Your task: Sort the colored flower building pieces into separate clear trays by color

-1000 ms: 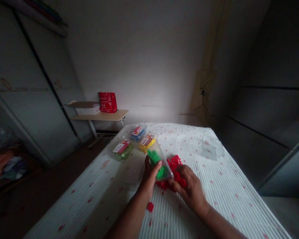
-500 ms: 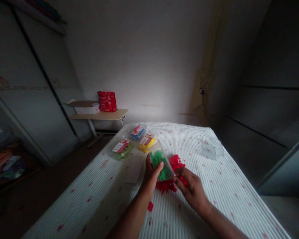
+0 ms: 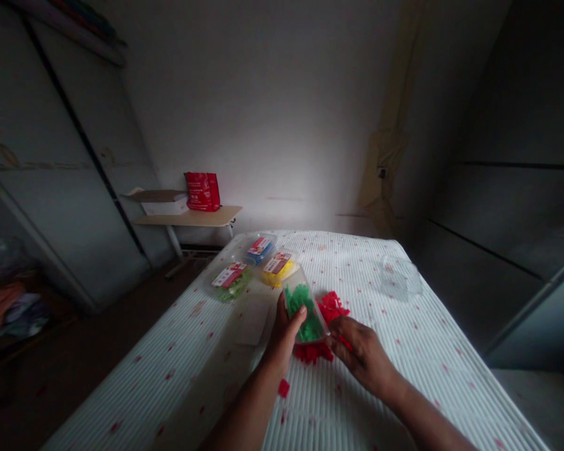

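Note:
My left hand (image 3: 286,326) grips a clear plastic box (image 3: 293,276) from its left side, thumb lying across the top. Inside the box are many small green plastic pieces (image 3: 305,313). At the box's near right corner, the fingers of my right hand (image 3: 360,351) are pinched together on its edge. Beneath and behind the box lies a heap of small red plastic pieces (image 3: 333,305), partly hidden by the box and my right hand. One loose red piece (image 3: 284,388) rests on the cloth closer to me.
Clear packs with labels hold blue pieces (image 3: 259,248), yellow pieces (image 3: 278,268) and light green pieces (image 3: 230,280) at the back left. An open clear container (image 3: 400,279) stands at right. A pale flat card (image 3: 252,322) lies left of my hands. Behind, a side table (image 3: 216,217) carries a red bag (image 3: 202,191).
The box has barely shifted in my hands, and the green pieces inside sit slightly differently. My right hand stays at the same corner.

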Motion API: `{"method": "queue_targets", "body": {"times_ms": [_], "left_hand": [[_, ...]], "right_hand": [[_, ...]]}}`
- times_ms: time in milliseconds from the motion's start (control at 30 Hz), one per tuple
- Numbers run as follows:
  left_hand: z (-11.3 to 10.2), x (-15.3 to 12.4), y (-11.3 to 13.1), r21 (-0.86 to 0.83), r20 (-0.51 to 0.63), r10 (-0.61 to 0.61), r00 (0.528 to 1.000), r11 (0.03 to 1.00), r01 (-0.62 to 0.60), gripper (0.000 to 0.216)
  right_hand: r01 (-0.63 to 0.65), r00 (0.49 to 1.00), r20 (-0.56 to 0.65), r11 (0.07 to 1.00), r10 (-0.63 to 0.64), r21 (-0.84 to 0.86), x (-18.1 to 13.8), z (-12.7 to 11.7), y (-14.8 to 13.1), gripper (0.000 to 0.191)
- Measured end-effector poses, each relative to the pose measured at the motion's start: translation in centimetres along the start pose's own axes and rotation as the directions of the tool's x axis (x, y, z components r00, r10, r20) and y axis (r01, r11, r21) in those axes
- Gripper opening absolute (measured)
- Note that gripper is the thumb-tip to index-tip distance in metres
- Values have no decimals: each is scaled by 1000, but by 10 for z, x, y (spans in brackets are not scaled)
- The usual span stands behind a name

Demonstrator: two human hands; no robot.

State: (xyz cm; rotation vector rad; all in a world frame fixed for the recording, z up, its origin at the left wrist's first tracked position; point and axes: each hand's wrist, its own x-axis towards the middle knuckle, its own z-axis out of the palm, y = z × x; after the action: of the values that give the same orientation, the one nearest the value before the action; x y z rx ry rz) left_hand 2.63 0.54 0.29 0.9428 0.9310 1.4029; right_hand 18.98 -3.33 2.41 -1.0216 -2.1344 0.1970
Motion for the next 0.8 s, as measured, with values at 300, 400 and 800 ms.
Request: {"method": "queue_targets", "body": {"times_ms": [300, 400, 800], "left_hand": [[-2, 0, 0, -88, 38, -96, 995, 991, 99, 62], [-5, 2, -2, -112, 76, -125, 989, 985, 133, 64], [-2, 9, 9, 30, 169, -3, 986, 1000, -3, 66]], "right_hand": [[-139, 990, 8, 970, 140, 200, 3, -12, 5, 21], [-129, 986, -96, 985, 140, 116, 0, -9, 10, 14], [-346, 924, -95, 915, 370, 206, -4, 20, 31, 38]]}}
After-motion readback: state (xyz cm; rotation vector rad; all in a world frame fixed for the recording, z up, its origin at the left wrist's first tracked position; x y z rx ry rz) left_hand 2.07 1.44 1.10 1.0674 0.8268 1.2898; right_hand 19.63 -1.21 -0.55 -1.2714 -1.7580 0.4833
